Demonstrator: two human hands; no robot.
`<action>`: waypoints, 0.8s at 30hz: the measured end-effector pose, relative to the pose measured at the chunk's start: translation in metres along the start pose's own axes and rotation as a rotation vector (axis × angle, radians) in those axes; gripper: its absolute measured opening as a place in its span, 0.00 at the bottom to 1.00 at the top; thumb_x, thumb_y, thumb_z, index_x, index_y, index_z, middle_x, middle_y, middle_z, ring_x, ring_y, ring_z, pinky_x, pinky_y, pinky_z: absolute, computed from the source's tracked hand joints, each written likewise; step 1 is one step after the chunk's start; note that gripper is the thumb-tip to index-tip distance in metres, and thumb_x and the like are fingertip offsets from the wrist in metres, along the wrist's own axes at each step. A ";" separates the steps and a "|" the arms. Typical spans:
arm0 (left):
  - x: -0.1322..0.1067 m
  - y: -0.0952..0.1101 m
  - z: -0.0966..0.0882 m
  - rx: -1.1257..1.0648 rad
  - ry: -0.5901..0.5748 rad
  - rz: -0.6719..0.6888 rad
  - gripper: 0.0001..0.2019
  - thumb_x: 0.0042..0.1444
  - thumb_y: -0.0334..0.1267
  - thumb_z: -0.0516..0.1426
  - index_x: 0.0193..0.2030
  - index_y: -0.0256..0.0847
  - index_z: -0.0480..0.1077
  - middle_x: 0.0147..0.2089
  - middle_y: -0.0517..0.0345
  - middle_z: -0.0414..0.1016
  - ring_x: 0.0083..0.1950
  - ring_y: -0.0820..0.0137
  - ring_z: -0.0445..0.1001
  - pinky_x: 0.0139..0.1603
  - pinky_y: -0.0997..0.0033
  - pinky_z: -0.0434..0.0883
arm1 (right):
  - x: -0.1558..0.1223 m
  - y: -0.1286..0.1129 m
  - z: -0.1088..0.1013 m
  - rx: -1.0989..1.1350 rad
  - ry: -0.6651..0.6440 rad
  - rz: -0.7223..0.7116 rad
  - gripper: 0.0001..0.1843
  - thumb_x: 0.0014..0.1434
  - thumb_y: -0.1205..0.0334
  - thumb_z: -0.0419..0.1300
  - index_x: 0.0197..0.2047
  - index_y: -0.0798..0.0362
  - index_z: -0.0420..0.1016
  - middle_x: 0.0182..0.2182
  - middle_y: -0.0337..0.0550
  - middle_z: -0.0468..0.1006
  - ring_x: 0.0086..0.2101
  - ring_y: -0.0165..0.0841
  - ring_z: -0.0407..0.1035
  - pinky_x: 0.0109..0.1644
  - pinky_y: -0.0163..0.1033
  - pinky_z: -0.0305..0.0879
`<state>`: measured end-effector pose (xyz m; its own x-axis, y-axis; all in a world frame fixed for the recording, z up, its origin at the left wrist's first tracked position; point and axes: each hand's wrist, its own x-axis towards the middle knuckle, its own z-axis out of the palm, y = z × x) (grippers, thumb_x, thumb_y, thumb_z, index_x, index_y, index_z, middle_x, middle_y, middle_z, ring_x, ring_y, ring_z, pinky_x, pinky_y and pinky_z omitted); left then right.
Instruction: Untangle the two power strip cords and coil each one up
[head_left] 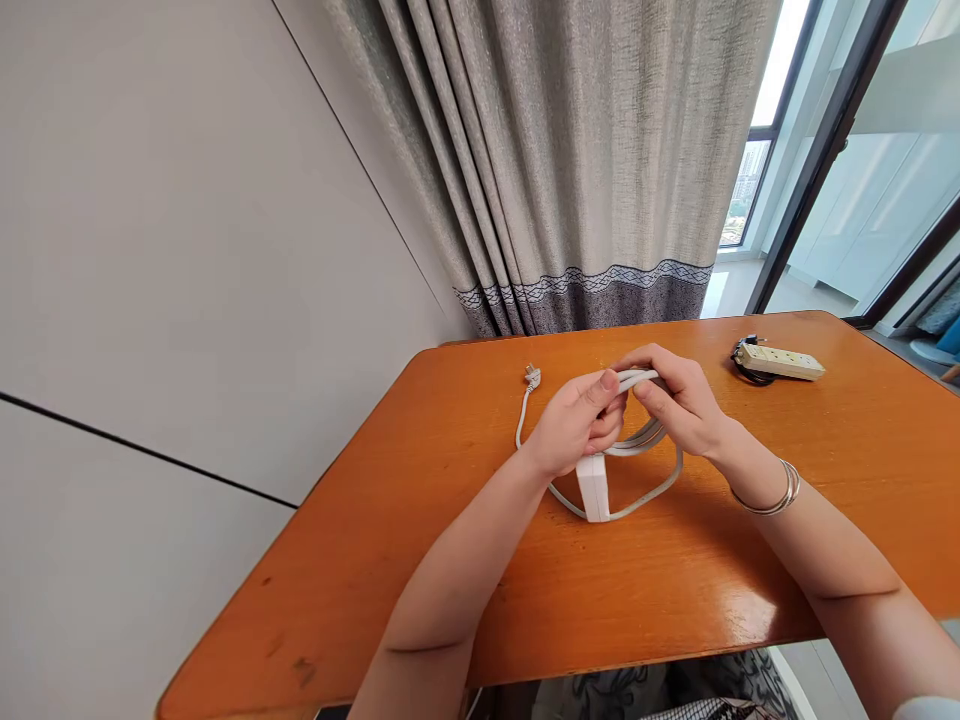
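Above the middle of the table, my left hand (585,420) is closed around a looped white power cord (643,440). My right hand (679,395) grips the same loops from the other side, thumb and fingers pinched on the strands. Just under my left hand a white power strip (595,490) shows one end; the rest of it is hidden behind the hand. From the coil, a loose length of cord curves round on the tabletop. Its plug (532,376) lies to the left, prongs pointing away from me.
An orange-brown wooden table (420,480) spans the view. Toward its far right lies a cream power strip (784,362) with a bundled black cord (750,374). Grey curtains (600,150) hang behind the far edge, and a pale wall panel (187,250) borders the left side.
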<state>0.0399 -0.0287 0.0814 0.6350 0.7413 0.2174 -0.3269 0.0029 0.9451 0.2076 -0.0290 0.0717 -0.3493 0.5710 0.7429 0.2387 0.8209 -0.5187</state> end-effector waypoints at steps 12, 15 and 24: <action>0.002 0.004 -0.005 -0.155 0.016 -0.088 0.30 0.58 0.67 0.55 0.23 0.42 0.54 0.11 0.75 0.42 0.11 0.83 0.38 0.14 0.80 0.41 | 0.001 0.014 0.004 0.644 -0.080 0.268 0.29 0.68 0.39 0.51 0.57 0.54 0.73 0.20 0.27 0.54 0.15 0.23 0.51 0.20 0.33 0.58; 0.001 0.000 -0.002 -0.123 0.001 -0.039 0.31 0.52 0.68 0.59 0.23 0.42 0.55 0.12 0.75 0.43 0.11 0.84 0.39 0.14 0.80 0.41 | 0.001 0.010 0.005 0.665 -0.057 0.287 0.29 0.67 0.39 0.52 0.56 0.53 0.74 0.18 0.26 0.52 0.15 0.24 0.48 0.18 0.33 0.55; -0.001 0.018 0.007 -0.228 0.373 0.090 0.30 0.62 0.65 0.50 0.22 0.42 0.50 0.12 0.73 0.40 0.12 0.82 0.38 0.13 0.79 0.44 | 0.002 0.016 0.026 0.488 0.125 0.275 0.33 0.68 0.36 0.47 0.61 0.54 0.66 0.26 0.35 0.65 0.25 0.29 0.64 0.27 0.35 0.64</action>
<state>0.0378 -0.0340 0.0998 0.3146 0.9367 0.1535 -0.5420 0.0445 0.8392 0.1871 -0.0148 0.0539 -0.2171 0.7840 0.5815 -0.1505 0.5617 -0.8135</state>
